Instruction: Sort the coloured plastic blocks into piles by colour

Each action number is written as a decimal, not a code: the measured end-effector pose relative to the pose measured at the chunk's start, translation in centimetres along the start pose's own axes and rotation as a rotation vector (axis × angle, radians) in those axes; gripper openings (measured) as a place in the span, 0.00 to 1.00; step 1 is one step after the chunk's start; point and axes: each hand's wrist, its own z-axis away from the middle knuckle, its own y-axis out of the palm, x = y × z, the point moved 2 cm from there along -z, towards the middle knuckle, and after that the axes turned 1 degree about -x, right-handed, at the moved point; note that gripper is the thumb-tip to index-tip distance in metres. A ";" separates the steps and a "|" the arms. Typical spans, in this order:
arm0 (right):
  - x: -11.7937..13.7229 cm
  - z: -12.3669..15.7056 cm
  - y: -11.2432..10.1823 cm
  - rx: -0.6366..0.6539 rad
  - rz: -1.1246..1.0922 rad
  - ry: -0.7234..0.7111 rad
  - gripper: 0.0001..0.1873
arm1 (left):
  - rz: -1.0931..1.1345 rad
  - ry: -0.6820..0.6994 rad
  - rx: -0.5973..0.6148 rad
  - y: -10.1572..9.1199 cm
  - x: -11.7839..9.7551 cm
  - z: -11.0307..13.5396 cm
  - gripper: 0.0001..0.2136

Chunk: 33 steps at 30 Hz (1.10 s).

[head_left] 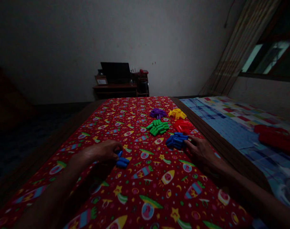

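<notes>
The left hand point(100, 152) is closed on a blue peg point(119, 154) just above two more pegs point(122, 163) on the red cloth point(154, 190), while the open right hand point(200, 152) touches a blue pile point(177, 141) beside a green heap point(157, 127) and a red heap point(183, 126).

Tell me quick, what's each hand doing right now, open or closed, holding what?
Left hand: closed, apparently holding small blue plastic pieces.
Right hand: open, fingertips at the blue pile, seemingly holding nothing.

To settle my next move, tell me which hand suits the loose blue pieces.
Left, probably: the left hand touches the loose blue pieces; the right hand sits at the larger blue pile.
</notes>
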 end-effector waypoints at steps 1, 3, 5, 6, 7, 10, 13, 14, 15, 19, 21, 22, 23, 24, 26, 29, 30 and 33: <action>-0.2 0.1 0.4 0.019 0.018 0.001 0.21 | -0.005 0.012 0.028 0.2 -0.2 -0.1 0.14; -0.4 0.2 0.8 0.038 0.066 -0.022 0.22 | 0.004 0.026 0.091 0.2 -0.7 -0.3 0.14; -0.3 0.1 0.6 0.047 0.100 -0.038 0.22 | 0.046 0.053 0.059 -0.3 -1.1 -0.3 0.15; -0.1 0.0 0.2 0.041 0.104 -0.041 0.22 | 0.075 0.059 0.016 -0.7 -1.3 -0.4 0.15; 0.2 -0.1 -0.2 0.023 0.099 -0.046 0.21 | 0.109 0.060 -0.040 -1.1 -1.6 -0.4 0.16; 2.1 -0.2 -1.1 -0.062 0.039 -0.130 0.19 | 0.290 0.072 -0.227 -1.3 -3.1 -0.7 0.19; 5.6 0.2 -0.5 -0.074 -0.046 -0.342 0.16 | 0.552 0.165 -0.271 0.7 -6.3 -1.0 0.23; 6.8 0.4 0.0 -0.060 -0.076 -0.418 0.17 | 0.621 0.205 -0.254 1.8 -7.6 -1.1 0.24; 8.0 0.7 0.7 -0.042 -0.108 -0.488 0.18 | 0.662 0.245 -0.209 3.0 -8.9 -1.1 0.25; 10.5 1.3 2.8 0.039 -0.229 -0.658 0.13 | 0.720 0.318 -0.169 6.1 -11.5 -0.9 0.21; 10.0 1.1 2.8 0.043 -0.225 -0.639 0.10 | 0.618 0.340 -0.152 5.9 -10.7 -0.7 0.20; 9.3 0.9 2.4 0.044 -0.204 -0.605 0.10 | 0.529 0.343 -0.124 5.4 -9.9 -0.5 0.20; 8.4 0.6 1.9 0.055 -0.178 -0.565 0.09 | 0.417 0.337 -0.091 4.7 -8.9 -0.2 0.19; 7.4 0.4 1.3 0.080 -0.146 -0.526 0.09 | 0.290 0.315 -0.047 3.8 -7.8 0.1 0.17; 5.2 -0.2 -0.1 0.170 -0.065 -0.469 0.09 | 0.087 0.232 0.037 2.1 -5.9 1.0 0.15; 2.3 -0.9 -1.6 0.286 0.045 -0.453 0.06 | -0.090 0.085 0.028 0.3 -4.6 2.1 0.16; 1.7 -1.1 -1.8 0.291 0.072 -0.467 0.06 | -0.114 0.056 0.041 0.1 -4.6 2.3 0.16; 0.4 -1.6 -1.5 0.207 0.179 -0.516 0.08 | -0.161 0.022 0.091 0.6 -4.9 2.0 0.13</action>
